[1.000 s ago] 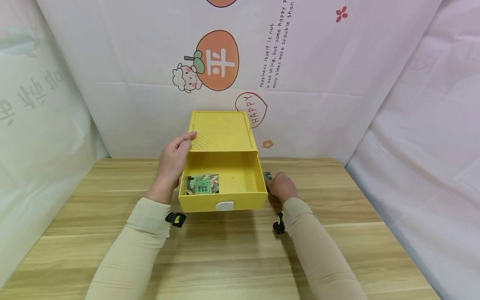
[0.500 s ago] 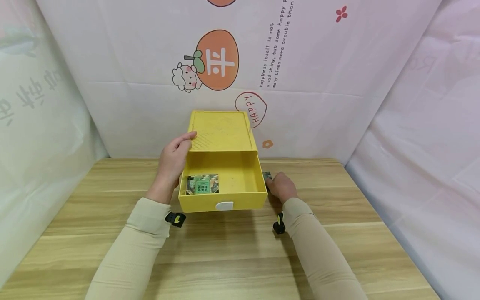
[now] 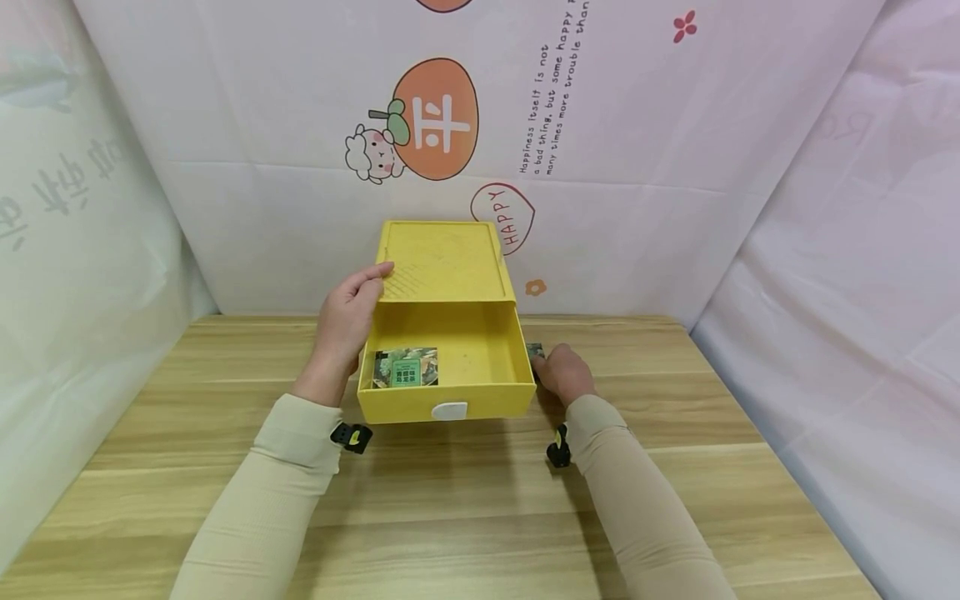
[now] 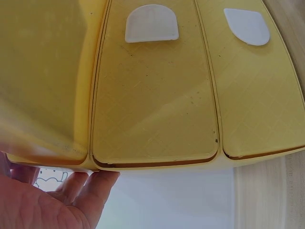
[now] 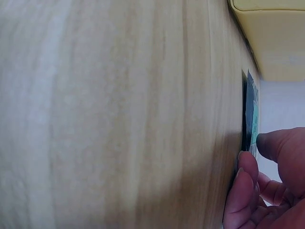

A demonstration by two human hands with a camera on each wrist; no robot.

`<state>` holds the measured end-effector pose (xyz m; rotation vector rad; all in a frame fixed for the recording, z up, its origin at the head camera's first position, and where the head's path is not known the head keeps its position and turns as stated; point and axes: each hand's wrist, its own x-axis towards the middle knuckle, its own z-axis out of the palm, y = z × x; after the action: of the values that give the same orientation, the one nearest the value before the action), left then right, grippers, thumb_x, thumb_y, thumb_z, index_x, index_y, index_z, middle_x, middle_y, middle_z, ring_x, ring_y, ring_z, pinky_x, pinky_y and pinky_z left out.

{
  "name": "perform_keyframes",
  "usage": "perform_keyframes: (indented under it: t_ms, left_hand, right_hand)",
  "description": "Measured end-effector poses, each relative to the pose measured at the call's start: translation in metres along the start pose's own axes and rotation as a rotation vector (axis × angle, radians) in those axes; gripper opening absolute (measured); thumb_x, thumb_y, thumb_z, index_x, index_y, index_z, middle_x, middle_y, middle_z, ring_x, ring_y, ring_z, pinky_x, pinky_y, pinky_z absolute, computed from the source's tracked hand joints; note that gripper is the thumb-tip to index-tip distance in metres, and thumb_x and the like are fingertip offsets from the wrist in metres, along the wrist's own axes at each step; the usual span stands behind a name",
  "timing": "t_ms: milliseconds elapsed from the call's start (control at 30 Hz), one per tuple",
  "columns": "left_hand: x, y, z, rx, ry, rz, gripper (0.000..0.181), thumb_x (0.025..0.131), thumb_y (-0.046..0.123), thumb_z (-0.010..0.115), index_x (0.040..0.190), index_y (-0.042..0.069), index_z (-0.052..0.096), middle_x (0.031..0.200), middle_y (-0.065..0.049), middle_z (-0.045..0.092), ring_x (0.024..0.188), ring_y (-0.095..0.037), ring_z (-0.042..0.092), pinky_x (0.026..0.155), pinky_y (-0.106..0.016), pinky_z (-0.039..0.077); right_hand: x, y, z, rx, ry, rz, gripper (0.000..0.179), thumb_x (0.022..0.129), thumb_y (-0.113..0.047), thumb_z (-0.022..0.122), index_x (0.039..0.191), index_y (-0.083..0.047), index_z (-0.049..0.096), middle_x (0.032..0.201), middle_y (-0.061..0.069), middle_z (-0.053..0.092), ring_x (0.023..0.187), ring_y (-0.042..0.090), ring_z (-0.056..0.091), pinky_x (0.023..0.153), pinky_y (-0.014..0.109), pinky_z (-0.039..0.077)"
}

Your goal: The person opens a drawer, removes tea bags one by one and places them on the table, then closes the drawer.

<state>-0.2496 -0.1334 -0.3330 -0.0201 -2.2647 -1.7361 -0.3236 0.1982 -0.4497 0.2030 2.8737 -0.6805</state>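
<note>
A yellow drawer cabinet (image 3: 446, 258) stands at the back of the table, its top drawer (image 3: 442, 404) pulled out. A green patterned tea packet (image 3: 405, 368) lies at the drawer's left side. My left hand (image 3: 345, 325) rests against the cabinet's upper left edge, one finger reaching onto the top; in the left wrist view its fingers (image 4: 97, 195) touch the side wall. To the right of the cabinet, my right hand (image 3: 566, 375) pinches another dark green tea packet (image 5: 252, 114) between thumb and fingers, close to the tabletop. That hand covers part of this packet.
Two closed lower drawers with white tabs (image 4: 152, 24) show in the left wrist view. A white printed cloth (image 3: 615, 167) hangs right behind the cabinet, with more cloth at both sides. The wood-grain table (image 3: 450, 517) extends in front.
</note>
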Motion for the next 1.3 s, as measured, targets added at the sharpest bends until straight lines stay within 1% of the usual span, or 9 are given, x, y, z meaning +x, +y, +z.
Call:
perform_keyframes:
  t_ms: [200,367,633,700,767,833,1000,1167,1300]
  left_hand:
    - [0.000,0.001,0.000,0.001,-0.001,-0.010,0.043,0.109,0.034,0.044,0.144,0.023,0.065,0.156,0.005,0.053,0.133,-0.021,0.048,0.100,-0.041,0.034]
    - [0.000,0.001,0.000,0.004,0.004,-0.014,0.043,0.108,0.034,0.043,0.144,0.024,0.065,0.157,0.005,0.053,0.132,-0.022,0.048,0.099,-0.041,0.035]
    - [0.000,0.002,-0.001,0.001,-0.002,-0.008,0.043,0.109,0.035,0.043,0.144,0.023,0.065,0.156,0.005,0.053,0.136,-0.020,0.047,0.100,-0.042,0.034]
    - [0.000,0.001,-0.001,0.004,-0.002,-0.006,0.043,0.109,0.035,0.043,0.144,0.023,0.066,0.156,0.005,0.054,0.137,-0.020,0.047,0.100,-0.042,0.034]
    - [0.000,0.001,-0.001,0.004,-0.002,-0.006,0.043,0.109,0.036,0.043,0.144,0.023,0.066,0.156,0.005,0.054,0.138,-0.020,0.047,0.100,-0.042,0.034]
    - [0.000,0.001,0.000,0.004,-0.001,-0.008,0.043,0.109,0.036,0.043,0.143,0.023,0.066,0.156,0.006,0.054,0.139,-0.019,0.047,0.100,-0.042,0.034]
    - [0.000,0.002,0.000,0.004,0.000,-0.015,0.043,0.109,0.035,0.043,0.144,0.023,0.066,0.156,0.006,0.054,0.141,-0.019,0.046,0.101,-0.042,0.034]
    - [-0.001,0.002,0.000,0.001,-0.001,-0.018,0.043,0.108,0.035,0.044,0.144,0.024,0.066,0.156,0.006,0.054,0.138,-0.019,0.047,0.100,-0.041,0.034]
    - [-0.001,0.002,0.000,0.004,-0.001,-0.024,0.043,0.109,0.036,0.043,0.144,0.025,0.066,0.157,0.006,0.053,0.134,-0.021,0.048,0.099,-0.041,0.034]
  right_hand:
    - [0.000,-0.001,0.000,0.001,-0.008,0.015,0.037,0.108,-0.038,0.048,0.100,-0.003,0.058,0.090,0.013,0.062,0.084,0.029,0.058,0.078,0.043,0.049]
    - [-0.001,-0.001,-0.001,0.000,-0.011,0.011,0.041,0.108,-0.039,0.047,0.113,0.002,0.053,0.098,0.016,0.063,0.088,0.030,0.059,0.082,0.045,0.051]
    - [0.001,-0.001,-0.005,-0.006,0.035,-0.035,0.044,0.108,-0.039,0.046,0.113,0.002,0.059,0.105,0.018,0.067,0.088,0.029,0.060,0.081,0.044,0.052]
    - [0.000,-0.003,-0.007,0.004,0.050,-0.056,0.046,0.109,-0.039,0.045,0.108,0.003,0.063,0.102,0.019,0.067,0.085,0.029,0.060,0.078,0.044,0.052]
    - [-0.002,-0.005,-0.012,0.021,0.062,-0.083,0.047,0.109,-0.039,0.045,0.104,0.003,0.066,0.100,0.020,0.068,0.084,0.030,0.061,0.077,0.044,0.052]
    - [-0.005,-0.009,-0.017,0.048,0.088,-0.111,0.049,0.108,-0.039,0.045,0.110,0.004,0.067,0.108,0.023,0.070,0.093,0.034,0.066,0.084,0.047,0.054]
    - [-0.018,-0.021,-0.034,0.108,0.141,-0.154,0.056,0.106,-0.042,0.046,0.136,0.005,0.055,0.134,0.025,0.064,0.120,0.042,0.063,0.102,0.055,0.051]
    - [-0.030,-0.035,-0.050,0.134,0.194,-0.196,0.053,0.106,-0.046,0.045,0.133,-0.001,0.053,0.123,0.022,0.067,0.105,0.038,0.065,0.094,0.053,0.053]
    - [-0.042,-0.046,-0.061,0.166,0.231,-0.245,0.054,0.107,-0.047,0.045,0.134,-0.001,0.052,0.127,0.022,0.068,0.110,0.037,0.067,0.094,0.054,0.054]
